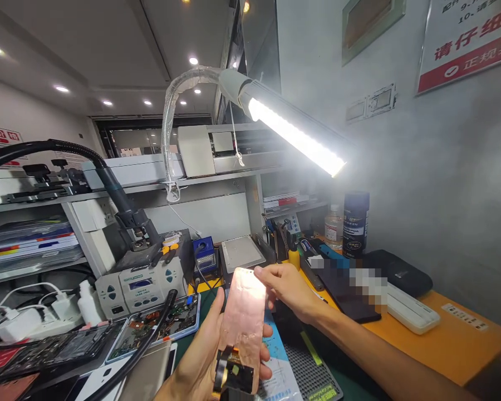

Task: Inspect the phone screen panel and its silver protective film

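A long, copper-coloured phone screen panel [242, 312] stands tilted in the lower middle, its back toward me and light glaring near its top. My left hand [204, 353] is wrapped round it from below, with the thumb on the left edge and fingertips showing at the right edge. At the panel's top right corner, the thumb and fingers of my right hand [281, 284] pinch the edge. A black flex part [234, 370] with a small gold-coloured piece lies against the panel's lower end.
A lit lamp [296, 133] hangs overhead. A soldering station [144, 287], a tray of circuit boards [125, 356] and a black hose [140, 348] are at left. Right are a dark spray can [354, 225], a black slab [344, 287] and a white device [413, 306]. A black mat [307, 362] lies below.
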Demonstrator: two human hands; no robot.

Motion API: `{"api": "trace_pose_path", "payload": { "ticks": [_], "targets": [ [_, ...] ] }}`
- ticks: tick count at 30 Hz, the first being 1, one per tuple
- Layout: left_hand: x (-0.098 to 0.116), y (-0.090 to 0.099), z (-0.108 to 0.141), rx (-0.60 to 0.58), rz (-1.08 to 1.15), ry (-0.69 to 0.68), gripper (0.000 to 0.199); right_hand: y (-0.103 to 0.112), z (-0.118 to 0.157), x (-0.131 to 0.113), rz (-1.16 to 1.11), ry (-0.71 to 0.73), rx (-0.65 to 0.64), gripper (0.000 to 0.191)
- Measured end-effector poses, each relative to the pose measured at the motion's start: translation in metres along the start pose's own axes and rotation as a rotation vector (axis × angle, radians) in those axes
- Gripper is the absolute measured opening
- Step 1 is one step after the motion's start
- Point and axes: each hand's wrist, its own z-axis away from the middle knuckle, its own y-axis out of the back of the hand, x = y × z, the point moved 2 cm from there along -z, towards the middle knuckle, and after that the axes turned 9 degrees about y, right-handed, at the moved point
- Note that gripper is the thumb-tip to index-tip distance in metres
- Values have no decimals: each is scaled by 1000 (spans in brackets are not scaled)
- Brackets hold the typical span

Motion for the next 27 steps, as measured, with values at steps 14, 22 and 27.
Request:
{"api": "trace_pose_path", "payload": {
  "ticks": [14, 22, 27],
  "targets": [
    [-2, 7, -2, -77, 5, 47, 87, 7, -5, 6, -113, -55, -54, 62],
    [-1, 7, -1, 8, -17, 71, 77, 16, -6, 2, -250, -122, -109, 39],
    [0, 7, -1, -24, -31, 22, 74, 21, -7, 1, -256, -175, -141, 37]
  ]
}}
